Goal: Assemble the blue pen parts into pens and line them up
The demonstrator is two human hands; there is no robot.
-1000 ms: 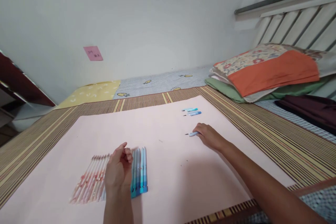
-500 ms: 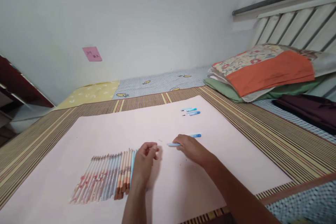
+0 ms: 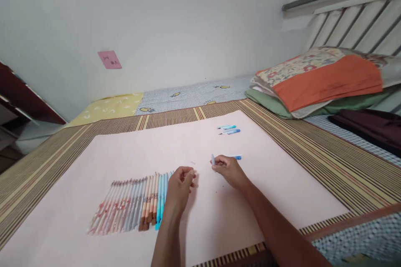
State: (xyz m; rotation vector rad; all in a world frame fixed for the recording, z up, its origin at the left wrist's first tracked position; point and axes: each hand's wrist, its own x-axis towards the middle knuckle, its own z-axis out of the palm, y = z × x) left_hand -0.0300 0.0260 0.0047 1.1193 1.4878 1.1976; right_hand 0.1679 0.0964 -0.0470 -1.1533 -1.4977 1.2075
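Note:
A row of several pens (image 3: 131,205), pink, orange and blue, lies side by side on a pale pink sheet (image 3: 125,154). My left hand (image 3: 180,187) rests at the right end of the row with its fingers curled in; what they hold, if anything, is hidden. My right hand (image 3: 227,169) is closed on a light blue pen (image 3: 213,159) that points up and away. A blue pen piece (image 3: 237,157) shows just behind that hand. Two more blue pens (image 3: 229,129) lie farther back on the sheet.
The pink sheet covers a striped woven mat (image 3: 328,154) on a bed. Folded orange, floral and green bedding (image 3: 319,81) is stacked at the right, with a dark red cloth (image 3: 366,127) beside it. A pink note (image 3: 109,59) sticks to the white wall.
My right hand drew back from the far right of the sheet toward the middle, carrying a light blue pen and tilting it upright. My left hand slid right along the pen row to its end.

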